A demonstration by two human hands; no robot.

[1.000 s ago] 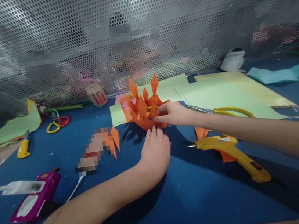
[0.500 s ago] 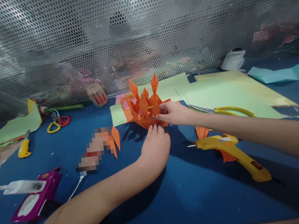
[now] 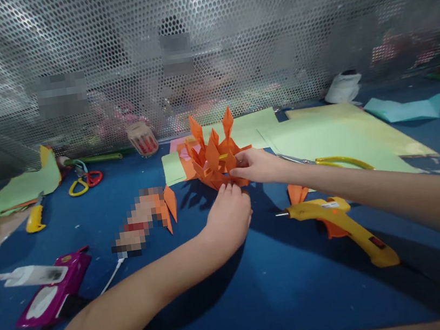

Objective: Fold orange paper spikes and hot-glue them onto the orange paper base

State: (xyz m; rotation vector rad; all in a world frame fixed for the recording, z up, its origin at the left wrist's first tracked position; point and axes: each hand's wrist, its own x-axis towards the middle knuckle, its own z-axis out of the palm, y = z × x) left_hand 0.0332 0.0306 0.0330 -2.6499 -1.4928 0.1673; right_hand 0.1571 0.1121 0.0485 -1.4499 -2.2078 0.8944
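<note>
An orange folded-paper model (image 3: pixel 213 158) with several pointed petals sticking up is in the middle of the blue table. My left hand (image 3: pixel 229 210) is at its near lower edge, fingers curled and gripping the paper there. From the right, my right hand (image 3: pixel 253 164) pinches the model's right side between thumb and fingers; the fingertips are partly hidden by the paper. A yellow glue gun (image 3: pixel 340 222) lies to the right, its metal nozzle pointing left. Beside it is a loose orange folded piece (image 3: pixel 297 193). More orange pieces (image 3: pixel 171 203) lie left of the model.
Yellow-handled scissors (image 3: pixel 342 163) rest on pale green sheets (image 3: pixel 322 131) behind my right arm. At left are a yellow cutter (image 3: pixel 36 218), small scissors (image 3: pixel 85 183), a purple power strip (image 3: pixel 66 279) with white cables and a blurred-out phone-like object (image 3: pixel 134 226). A perforated metal panel (image 3: pixel 227 38) stands behind.
Almost nothing differs. Both hands stay on the orange paper model, with only a very slight shift of my hands.
</note>
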